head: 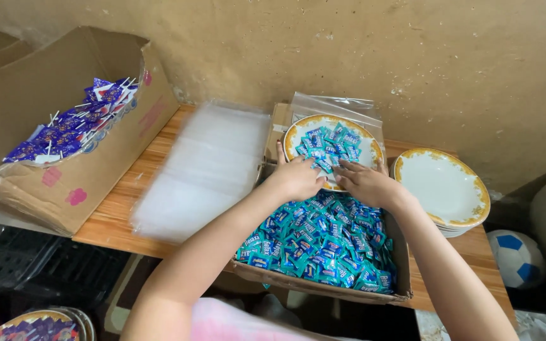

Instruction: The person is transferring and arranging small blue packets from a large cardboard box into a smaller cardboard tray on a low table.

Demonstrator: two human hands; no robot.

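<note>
Two bare hands meet at the near rim of a gold-edged plate of candies, above everything else on the wooden table, which runs from lower left to the right against a rough tan wall. Largest on the table is the tilted cardboard carton at far left, lined with clear plastic and holding purple-wrapped lollipops with white sticks. Beside it lies a blurred stack of clear plastic bags. Nearer the person sits a shallow cardboard box filled with small teal-wrapped candies. Just behind that box rests the plate, bearing a smaller heap of the same teal candies, with a clear bag under its far side. To its right stands a short stack of empty matching plates. A blue and white ball lies on the floor at far right. The left hand lies knuckles up, fingers curled down at the plate's edge; its grip is narrow, and whether it pinches a candy cannot be told. The right hand spreads its fingers over the candies at the rim, grip loose and partly wide, touching the wrappers.
</note>
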